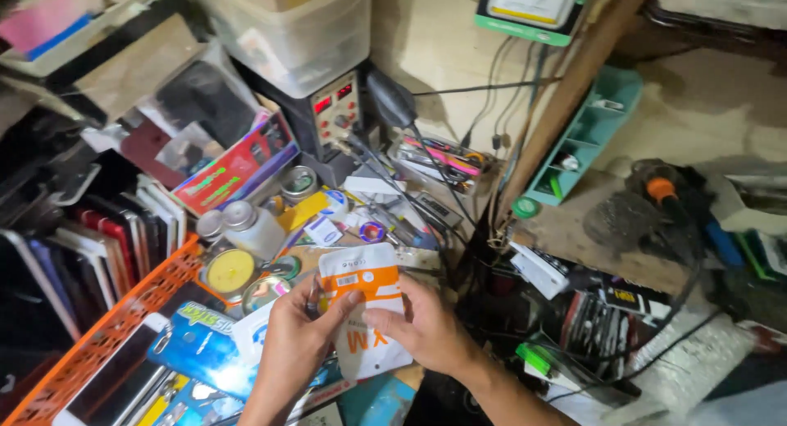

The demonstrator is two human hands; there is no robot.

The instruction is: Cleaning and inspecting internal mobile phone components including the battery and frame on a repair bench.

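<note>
Both my hands hold a flat white and orange packet (361,307) over a cluttered workbench. My left hand (297,340) grips its left edge, thumb on the orange band. My right hand (426,328) pinches its right side, fingers curled over the front. The packet stands nearly upright, its lower half white with large coloured letters. Under my left hand lies a blue blister pack (201,348).
An orange plastic basket (106,332) holding phones and screens fills the left. Round tins (231,270), small bottles (246,225), a small power supply with red digits (334,110), tangled black cables (459,229), a teal parts tray (586,135) and a clear storage box (287,28) surround my hands.
</note>
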